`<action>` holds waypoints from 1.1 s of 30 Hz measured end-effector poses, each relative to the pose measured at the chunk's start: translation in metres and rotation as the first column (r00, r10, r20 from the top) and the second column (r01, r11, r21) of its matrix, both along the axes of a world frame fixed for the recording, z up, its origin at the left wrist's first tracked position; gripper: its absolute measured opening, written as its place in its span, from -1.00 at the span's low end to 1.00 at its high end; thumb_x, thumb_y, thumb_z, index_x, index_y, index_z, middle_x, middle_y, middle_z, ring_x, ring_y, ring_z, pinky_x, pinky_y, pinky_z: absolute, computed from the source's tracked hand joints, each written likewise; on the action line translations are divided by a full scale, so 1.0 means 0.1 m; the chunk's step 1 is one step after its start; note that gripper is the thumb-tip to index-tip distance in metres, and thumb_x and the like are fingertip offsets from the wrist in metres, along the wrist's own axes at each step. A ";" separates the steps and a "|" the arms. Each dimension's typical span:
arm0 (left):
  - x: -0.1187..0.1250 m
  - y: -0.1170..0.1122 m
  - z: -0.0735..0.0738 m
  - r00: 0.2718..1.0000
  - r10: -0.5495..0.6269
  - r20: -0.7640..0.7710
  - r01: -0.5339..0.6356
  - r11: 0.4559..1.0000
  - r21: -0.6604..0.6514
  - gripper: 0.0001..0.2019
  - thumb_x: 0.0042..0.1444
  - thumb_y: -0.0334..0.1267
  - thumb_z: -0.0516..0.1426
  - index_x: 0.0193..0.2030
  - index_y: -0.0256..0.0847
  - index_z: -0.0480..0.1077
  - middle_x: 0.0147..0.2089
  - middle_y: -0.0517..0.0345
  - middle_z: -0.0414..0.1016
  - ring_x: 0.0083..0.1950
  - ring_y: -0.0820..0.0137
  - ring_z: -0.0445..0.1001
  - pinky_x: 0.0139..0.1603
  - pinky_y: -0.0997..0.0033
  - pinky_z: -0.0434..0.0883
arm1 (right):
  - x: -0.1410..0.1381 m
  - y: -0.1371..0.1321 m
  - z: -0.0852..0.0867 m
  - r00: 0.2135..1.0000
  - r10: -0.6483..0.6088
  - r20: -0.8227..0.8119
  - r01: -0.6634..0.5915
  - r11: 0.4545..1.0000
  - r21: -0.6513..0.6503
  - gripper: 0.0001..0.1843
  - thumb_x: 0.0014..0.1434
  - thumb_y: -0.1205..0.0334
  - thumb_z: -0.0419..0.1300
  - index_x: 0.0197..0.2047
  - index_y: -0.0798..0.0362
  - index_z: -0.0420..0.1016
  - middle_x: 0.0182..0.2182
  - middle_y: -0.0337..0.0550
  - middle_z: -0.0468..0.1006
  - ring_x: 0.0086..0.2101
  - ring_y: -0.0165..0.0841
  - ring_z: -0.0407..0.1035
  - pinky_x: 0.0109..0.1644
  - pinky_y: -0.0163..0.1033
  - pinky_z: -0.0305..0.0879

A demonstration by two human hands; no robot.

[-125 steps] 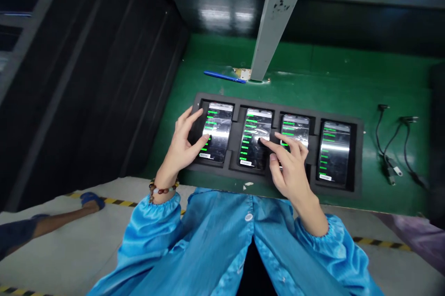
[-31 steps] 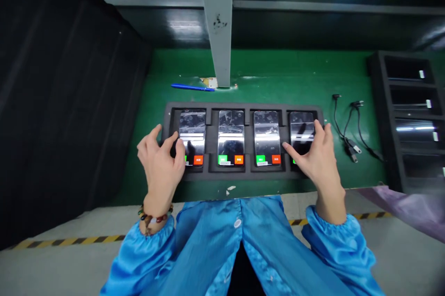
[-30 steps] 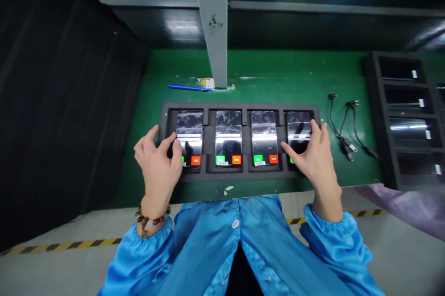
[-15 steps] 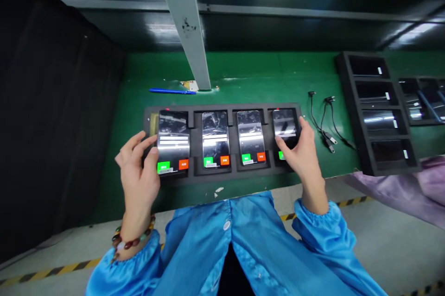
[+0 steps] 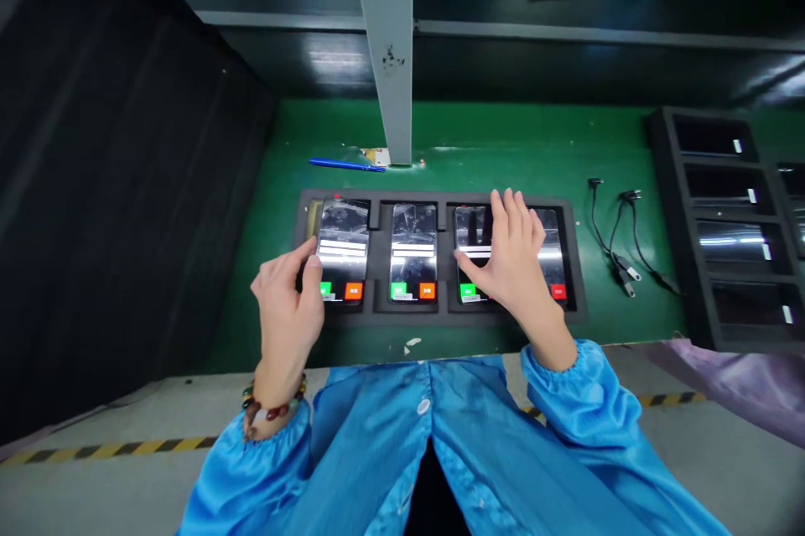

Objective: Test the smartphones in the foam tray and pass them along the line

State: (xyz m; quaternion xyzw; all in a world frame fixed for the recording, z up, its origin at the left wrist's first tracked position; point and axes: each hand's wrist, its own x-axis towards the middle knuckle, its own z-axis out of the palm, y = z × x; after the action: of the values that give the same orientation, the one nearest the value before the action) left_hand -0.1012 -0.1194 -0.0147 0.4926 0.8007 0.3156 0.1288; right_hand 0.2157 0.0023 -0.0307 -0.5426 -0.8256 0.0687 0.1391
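A dark foam tray (image 5: 371,320) lies on the green bench, with several smartphones face up in its slots. Their lit screens show green and red buttons. My left hand (image 5: 289,293) is at the left edge of the leftmost smartphone (image 5: 343,247), thumb and index finger apart and touching or very near its side. The second smartphone (image 5: 413,251) lies uncovered beside it. Over the third smartphone (image 5: 470,230) my right hand (image 5: 516,259) is spread, its thumb near that phone's left edge. The hand partly hides the third phone and the rightmost smartphone (image 5: 554,247).
A blue pen (image 5: 347,164) lies behind the tray, near a grey metal post (image 5: 393,75). Short black cables (image 5: 620,242) are to the right. Beyond them stands another dark tray (image 5: 692,268) holding several dark-screened devices. A black curtain (image 5: 126,184) hangs at left.
My right hand has moved left from the rightmost smartphone to over the third one. My left hand stays by the leftmost smartphone, its fingers more bent. The view has shifted left.
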 end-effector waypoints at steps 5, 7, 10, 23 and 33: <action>0.25 0.05 0.05 0.978 -0.028 -0.209 0.047 0.995 0.084 -0.60 0.54 -0.04 0.06 0.32 -0.12 0.55 0.28 -0.11 0.64 0.36 -0.07 0.45 0.42 -0.17 0.21 | -0.09 0.09 -0.05 0.998 0.047 0.046 -0.046 0.998 -0.033 0.16 0.36 -0.24 0.21 0.71 0.21 -0.22 0.66 0.41 -0.04 0.64 0.26 -0.17 0.65 0.45 -0.19; 0.43 0.07 0.07 0.968 -0.127 -0.218 0.151 0.984 0.096 -0.61 0.53 -0.08 0.08 0.32 -0.14 0.54 0.20 -0.10 0.68 0.30 -0.04 0.49 0.39 -0.15 0.22 | -0.12 0.15 -0.06 0.996 0.045 0.071 -0.041 0.998 -0.055 0.17 0.29 -0.14 0.26 0.70 0.25 -0.16 0.65 0.43 -0.02 0.63 0.30 -0.13 0.65 0.43 -0.20; 0.67 0.09 0.03 0.941 -0.270 -0.202 0.282 0.959 0.029 -0.59 0.51 -0.10 0.11 0.37 -0.15 0.50 0.16 -0.08 0.71 0.28 -0.04 0.49 0.38 -0.14 0.21 | -0.03 0.24 0.00 0.996 0.070 0.064 -0.063 0.992 -0.105 0.18 0.23 -0.08 0.27 0.69 0.28 -0.13 0.63 0.46 0.05 0.61 0.34 -0.07 0.65 0.43 -0.20; 0.94 0.00 -0.05 0.969 -0.248 -0.021 0.249 0.966 0.077 -0.56 0.49 -0.10 0.13 0.42 -0.14 0.43 0.26 -0.11 0.65 0.32 0.01 0.49 0.40 -0.15 0.27 | 0.13 0.31 0.08 0.983 0.170 0.065 -0.162 0.981 -0.104 0.15 0.34 -0.29 0.24 0.70 0.23 -0.07 0.59 0.49 0.15 0.57 0.33 0.06 0.58 0.41 -0.03; 0.97 0.02 0.04 0.936 -0.346 -0.057 0.349 0.899 0.265 -0.52 0.40 -0.18 0.23 0.42 -0.09 0.42 0.32 -0.09 0.64 0.34 0.02 0.52 0.41 -0.13 0.30 | 0.59 -0.10 0.22 0.981 -0.007 -0.192 0.005 1.000 -0.010 -0.41 0.56 -0.01 0.03 0.56 -0.10 0.29 0.44 0.03 0.52 0.49 -0.01 0.31 0.60 0.27 0.03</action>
State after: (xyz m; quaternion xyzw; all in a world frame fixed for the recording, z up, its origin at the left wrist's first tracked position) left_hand -0.0045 -0.1169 -0.0103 0.6418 0.6497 0.3921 0.1109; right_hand 0.2743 -0.0072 -0.0087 -0.5365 -0.8063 0.1241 0.2160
